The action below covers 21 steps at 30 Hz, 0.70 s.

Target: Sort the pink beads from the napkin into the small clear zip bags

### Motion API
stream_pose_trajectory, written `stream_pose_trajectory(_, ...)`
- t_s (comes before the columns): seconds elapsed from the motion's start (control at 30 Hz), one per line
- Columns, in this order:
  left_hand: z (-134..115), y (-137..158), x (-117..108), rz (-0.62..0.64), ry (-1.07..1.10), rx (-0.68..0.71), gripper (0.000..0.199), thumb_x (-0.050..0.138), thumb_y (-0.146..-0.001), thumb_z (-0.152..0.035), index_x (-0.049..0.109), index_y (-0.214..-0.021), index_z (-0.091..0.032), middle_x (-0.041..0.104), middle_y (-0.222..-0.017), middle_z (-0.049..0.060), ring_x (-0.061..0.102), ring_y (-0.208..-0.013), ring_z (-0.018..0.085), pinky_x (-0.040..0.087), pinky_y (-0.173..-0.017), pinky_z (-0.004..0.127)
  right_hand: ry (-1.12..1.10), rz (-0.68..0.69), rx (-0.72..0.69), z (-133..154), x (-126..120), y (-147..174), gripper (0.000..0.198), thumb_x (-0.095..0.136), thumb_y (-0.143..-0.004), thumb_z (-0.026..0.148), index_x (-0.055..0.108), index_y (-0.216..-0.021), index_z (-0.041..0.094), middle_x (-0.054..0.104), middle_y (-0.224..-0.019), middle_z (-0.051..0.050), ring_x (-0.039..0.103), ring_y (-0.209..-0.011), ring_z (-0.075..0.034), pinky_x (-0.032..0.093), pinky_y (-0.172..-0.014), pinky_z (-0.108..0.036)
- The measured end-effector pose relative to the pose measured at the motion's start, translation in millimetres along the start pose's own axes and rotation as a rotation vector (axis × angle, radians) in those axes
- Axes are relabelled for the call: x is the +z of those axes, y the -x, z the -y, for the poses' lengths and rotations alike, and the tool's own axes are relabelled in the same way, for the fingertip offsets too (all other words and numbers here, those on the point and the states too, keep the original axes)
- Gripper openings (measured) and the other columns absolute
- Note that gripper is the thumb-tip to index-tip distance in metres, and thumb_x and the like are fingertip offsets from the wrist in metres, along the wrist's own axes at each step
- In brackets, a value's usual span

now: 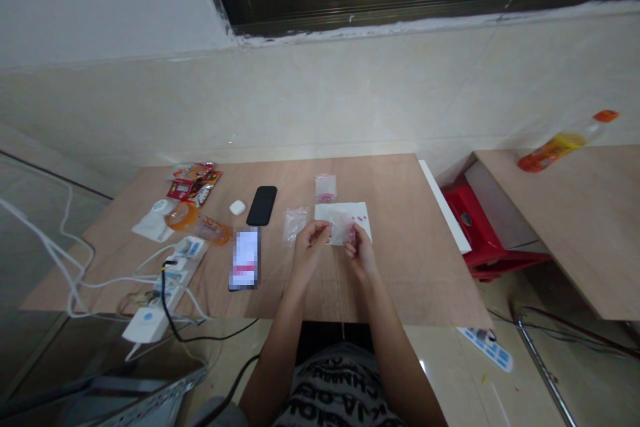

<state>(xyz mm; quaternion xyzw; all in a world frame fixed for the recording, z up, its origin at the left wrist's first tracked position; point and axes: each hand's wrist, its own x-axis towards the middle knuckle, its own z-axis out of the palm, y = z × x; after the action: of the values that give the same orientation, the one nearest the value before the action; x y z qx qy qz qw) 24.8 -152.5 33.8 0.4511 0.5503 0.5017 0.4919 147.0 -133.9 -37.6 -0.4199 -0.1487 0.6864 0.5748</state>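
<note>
My left hand (312, 239) is closed, its fingertips pinching one side of a small clear plastic bag (340, 224). On the other side, my right hand (361, 251) has its fingers curled in at the bag's edge, with some pink showing by the fingertips. Both hands are over a white sheet of paper (323, 209), on which several small pink pieces (359, 218) lie. Just behind the sheet is a small clear bag of pink pieces (327, 190). Another clear plastic bag (296, 221) lies flat to the left of my left hand.
Left on the table (420, 267) are a lit phone (245, 259), a black phone (262, 205), a white case (237, 207), a lying orange drink bottle (200, 221), snack wrappers (194, 181) and a power strip (173, 287) with cables. A red stool (473, 220) stands at right.
</note>
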Motion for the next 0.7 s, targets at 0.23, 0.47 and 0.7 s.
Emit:
stream_pose_trajectory(0.23, -5, -1, -1, -0.016, 0.007, -0.03, 0.025, 0.066, -0.075, -0.042, 0.065, -0.08, -0.018, 0.063, -0.073, 0.001, 0.058, -0.07, 0.013, 0.047, -0.069, 0.026, 0.041, 0.04, 0.005, -10, 2, -4, 0.037, 0.064, -0.077, 0.057, 0.05, -0.075, 0.023, 0.044, -0.048, 0.009, 0.021, -0.032, -0.004, 0.014, -0.029, -0.02)
stream_pose_trajectory(0.47, -3, -4, -2, -0.072, 0.117, -0.037, 0.025, 0.07, -0.072, -0.04, 0.065, -0.078, -0.017, 0.06, -0.068, -0.002, 0.055, -0.064, 0.01, 0.045, -0.065, 0.023, 0.007, 0.047, 0.057, -16, -3, -10, 0.043, 0.063, -0.077, 0.059, 0.041, -0.066, 0.023, 0.031, -0.045, 0.012, 0.015, -0.033, -0.004, 0.011, -0.031, -0.02)
stream_pose_trajectory(0.7, 8, -11, -25, -0.279, 0.201, 0.003, 0.023, 0.072, -0.071, -0.038, 0.064, -0.079, -0.018, 0.062, -0.074, 0.0, 0.055, -0.065, 0.009, 0.043, -0.064, 0.021, 0.341, -0.142, -0.214, -12, -25, -36, 0.055, 0.053, -0.078, 0.071, 0.038, -0.057, 0.023, 0.029, -0.045, 0.009, 0.024, -0.04, -0.008, 0.019, -0.039, -0.022)
